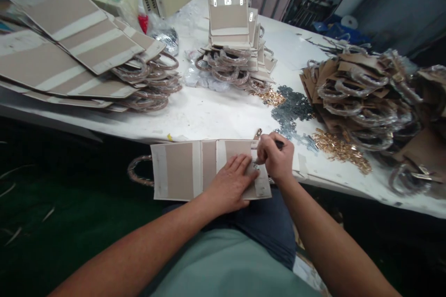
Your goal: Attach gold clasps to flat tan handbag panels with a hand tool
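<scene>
A beige bag panel [181, 171] with pale strips across it lies flat at the table's front edge, partly over my lap. A plastic-wrapped ring handle [139, 170] sticks out from its left end. My left hand [232, 183] rests on the panel's right half with fingers stretched out, pressing it down. My right hand [277, 155] is closed around a tool whose dark handle end [279, 144] shows above the fist; its tip is hidden. Small metal pieces [256, 165] sit on the panel between the hands. A gold clasp piece [258, 133] lies just beyond the panel's edge.
Stacked panels [69, 65] with wrapped handles lie at left, another stack [230, 18] at the back middle. Brown bag pieces [362, 88] pile up at right. Dark metal bits [291, 104] and gold fittings [343, 151] are heaped on the white table [209, 116].
</scene>
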Available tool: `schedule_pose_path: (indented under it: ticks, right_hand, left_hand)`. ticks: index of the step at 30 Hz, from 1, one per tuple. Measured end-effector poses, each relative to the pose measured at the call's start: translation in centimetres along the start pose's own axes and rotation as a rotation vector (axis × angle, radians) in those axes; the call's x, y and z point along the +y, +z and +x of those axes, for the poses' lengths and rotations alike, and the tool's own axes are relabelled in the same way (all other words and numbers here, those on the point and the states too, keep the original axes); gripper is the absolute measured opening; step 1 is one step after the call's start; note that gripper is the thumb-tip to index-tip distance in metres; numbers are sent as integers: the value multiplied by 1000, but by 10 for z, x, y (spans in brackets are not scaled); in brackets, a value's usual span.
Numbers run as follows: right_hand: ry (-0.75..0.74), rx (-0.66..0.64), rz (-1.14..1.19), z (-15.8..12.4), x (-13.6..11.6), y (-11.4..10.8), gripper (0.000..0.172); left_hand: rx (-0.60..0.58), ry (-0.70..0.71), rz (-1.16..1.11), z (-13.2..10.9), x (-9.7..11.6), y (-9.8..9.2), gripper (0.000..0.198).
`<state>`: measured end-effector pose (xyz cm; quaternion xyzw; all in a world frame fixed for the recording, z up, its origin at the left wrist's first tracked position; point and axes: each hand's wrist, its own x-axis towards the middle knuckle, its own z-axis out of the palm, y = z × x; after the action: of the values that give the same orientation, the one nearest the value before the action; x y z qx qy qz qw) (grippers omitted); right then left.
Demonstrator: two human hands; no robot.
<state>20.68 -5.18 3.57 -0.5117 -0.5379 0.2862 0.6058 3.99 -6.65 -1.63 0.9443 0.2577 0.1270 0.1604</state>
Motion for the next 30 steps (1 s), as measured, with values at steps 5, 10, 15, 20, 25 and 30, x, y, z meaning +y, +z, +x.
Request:
schedule_pose_path:
  ticks: [5, 10, 15, 20, 25, 30]
  right_hand:
    - [-56, -123, -87, -3, -8, 7, 44]
    - [-241, -247, -267, -15, -8, 11, 38]
    - [-187, -212, -154, -11, -5, -1, 39]
    - [-94, 20, 314, 2, -21, -8, 43]
    - [-37, 21, 246, -6, -6, -11, 45]
    - [-71, 34, 286, -9, 7, -14, 45]
  left_hand:
    - [-15, -13, -12, -1, 0, 1, 92]
    - [20, -9, -56, 3, -1, 1, 90]
    - [-14, -8, -14, 2, 0, -3, 96]
    - [-31, 3, -2, 0, -1, -3, 96]
    - [-43, -11, -6, 2, 0, -4, 90]
    - [-62, -3, 12, 3, 0, -6, 92]
